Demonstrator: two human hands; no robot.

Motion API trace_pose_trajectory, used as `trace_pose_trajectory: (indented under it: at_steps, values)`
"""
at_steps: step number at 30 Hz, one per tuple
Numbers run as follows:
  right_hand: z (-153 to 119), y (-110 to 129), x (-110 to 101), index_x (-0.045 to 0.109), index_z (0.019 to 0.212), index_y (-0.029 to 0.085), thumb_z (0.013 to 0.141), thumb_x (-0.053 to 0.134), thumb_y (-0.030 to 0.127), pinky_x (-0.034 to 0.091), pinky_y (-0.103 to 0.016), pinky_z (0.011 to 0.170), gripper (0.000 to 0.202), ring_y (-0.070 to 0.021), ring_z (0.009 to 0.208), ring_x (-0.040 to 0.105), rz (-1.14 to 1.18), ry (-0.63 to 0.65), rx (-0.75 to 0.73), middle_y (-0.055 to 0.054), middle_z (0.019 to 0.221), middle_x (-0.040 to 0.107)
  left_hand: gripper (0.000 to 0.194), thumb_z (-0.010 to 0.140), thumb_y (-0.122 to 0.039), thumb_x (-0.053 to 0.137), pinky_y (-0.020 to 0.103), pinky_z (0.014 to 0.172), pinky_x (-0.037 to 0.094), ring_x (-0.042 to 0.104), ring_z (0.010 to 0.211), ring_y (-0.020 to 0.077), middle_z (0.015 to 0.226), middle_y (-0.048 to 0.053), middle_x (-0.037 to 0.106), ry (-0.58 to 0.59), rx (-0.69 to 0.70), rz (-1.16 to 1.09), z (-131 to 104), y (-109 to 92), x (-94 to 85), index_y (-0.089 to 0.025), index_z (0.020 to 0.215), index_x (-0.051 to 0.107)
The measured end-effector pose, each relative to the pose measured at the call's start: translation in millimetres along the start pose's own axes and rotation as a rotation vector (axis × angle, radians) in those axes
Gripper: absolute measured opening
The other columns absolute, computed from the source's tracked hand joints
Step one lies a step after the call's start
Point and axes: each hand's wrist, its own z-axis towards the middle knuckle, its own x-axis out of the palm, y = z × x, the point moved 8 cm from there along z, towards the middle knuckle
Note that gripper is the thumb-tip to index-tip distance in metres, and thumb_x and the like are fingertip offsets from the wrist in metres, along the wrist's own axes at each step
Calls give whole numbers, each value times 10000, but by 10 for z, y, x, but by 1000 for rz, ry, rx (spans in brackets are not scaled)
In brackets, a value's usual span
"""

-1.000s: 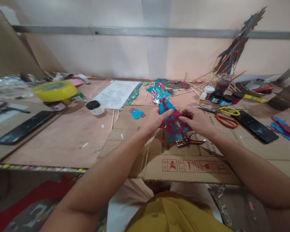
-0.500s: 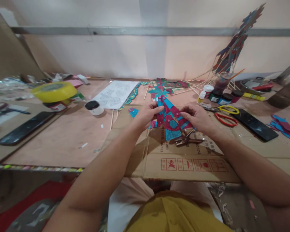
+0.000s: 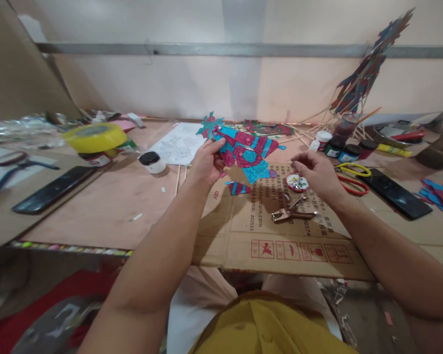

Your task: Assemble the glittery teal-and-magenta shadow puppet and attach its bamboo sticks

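My left hand (image 3: 211, 160) grips a jointed paper figure (image 3: 248, 150), coloured magenta and blue with a teal head part, and holds it tilted above the cardboard. My right hand (image 3: 313, 172) hovers beside a small round lid (image 3: 297, 182) of tiny coloured pieces; its fingers are pinched together, and anything between them is too small to make out. A metal hole punch (image 3: 293, 212) lies on the cardboard (image 3: 239, 246) below the lid. Under the figure rests a small striped paper piece (image 3: 238, 188).
Yellow-handled scissors (image 3: 354, 169), red handles, paint jars (image 3: 349, 152) and a black phone (image 3: 398, 194) lie at the right. A white jar (image 3: 152, 162), yellow tape roll (image 3: 94, 137) and dark phone (image 3: 53, 190) are leftward. Drawings (image 3: 179, 142) and sticks lie behind.
The paper figure has been raised and turned in my left hand, its teal head part now up at the left. My right hand has let go of it and moved right, uncovering the lid.
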Motion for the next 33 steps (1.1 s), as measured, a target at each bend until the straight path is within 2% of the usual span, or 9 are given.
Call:
trace_pose_trajectory:
  at_steps: [3, 7, 9, 12, 19, 22, 25, 29, 33]
  values:
    - [44, -15, -92, 662, 859, 169, 802, 615, 316, 464, -317, 687, 165, -187, 746, 610, -236, 75, -11, -56, 839, 685, 131, 691, -157, 716, 167, 443, 438, 552, 507, 71, 644, -29, 646, 15, -20, 30, -4, 56, 15, -184, 720, 591]
    - [80, -110, -151, 693, 806, 168, 807, 580, 225, 432, -303, 688, 127, -207, 775, 617, -644, 249, -13, -66, 829, 698, 121, 695, -161, 708, 182, 508, 482, 582, 572, 88, 719, -15, 672, 19, -49, 106, -42, 138, 43, -193, 768, 616]
    - [89, -163, -168, 702, 802, 165, 807, 567, 198, 422, -293, 688, 139, -211, 787, 616, -766, 322, -19, -74, 834, 703, 114, 699, -153, 703, 192, 520, 482, 581, 574, 92, 721, -10, 670, 30, -70, 165, -68, 190, 64, -186, 761, 613]
    - [110, -242, -216, 712, 811, 161, 800, 566, 175, 413, -283, 694, 147, -214, 796, 616, -866, 364, -11, -83, 843, 707, 98, 716, -168, 705, 210, 511, 468, 564, 534, 89, 693, -9, 651, 80, -110, 262, -98, 288, 103, -172, 752, 614]
    - [108, -429, -217, 748, 886, 173, 801, 588, 181, 420, -277, 709, 182, -216, 832, 635, -932, 473, 45, -75, 897, 730, 103, 701, -181, 724, 224, 478, 459, 555, 484, 99, 630, 2, 633, 137, -232, 429, -142, 514, 125, -151, 686, 626]
    - [96, -377, -175, 752, 890, 176, 806, 604, 209, 416, -286, 699, 173, -227, 844, 630, -952, 475, 12, -83, 901, 729, 90, 705, -170, 716, 218, 478, 471, 563, 494, 102, 634, 14, 645, 159, -259, 437, -166, 555, 149, -146, 677, 634]
    - [81, -278, -136, 754, 903, 183, 809, 601, 194, 416, -281, 707, 180, -221, 860, 628, -922, 453, -11, -75, 914, 730, 95, 702, -162, 717, 215, 463, 477, 553, 485, 100, 616, 7, 638, 134, -248, 442, -168, 534, 144, -150, 664, 630]
    - [21, -218, -37, 755, 878, 186, 795, 580, 132, 417, -257, 720, 201, -191, 824, 629, -843, 532, -16, -50, 885, 732, 93, 699, -140, 710, 205, 453, 464, 536, 470, 91, 596, -5, 629, 109, -242, 446, -168, 506, 142, -151, 649, 633]
    - [-31, -226, 21, 738, 816, 184, 791, 583, 144, 387, -259, 646, 162, -172, 711, 607, -857, 602, 3, -34, 779, 710, 77, 706, -145, 713, 221, 519, 491, 574, 519, 105, 631, 4, 657, 128, -266, 417, -191, 536, 167, -157, 662, 651]
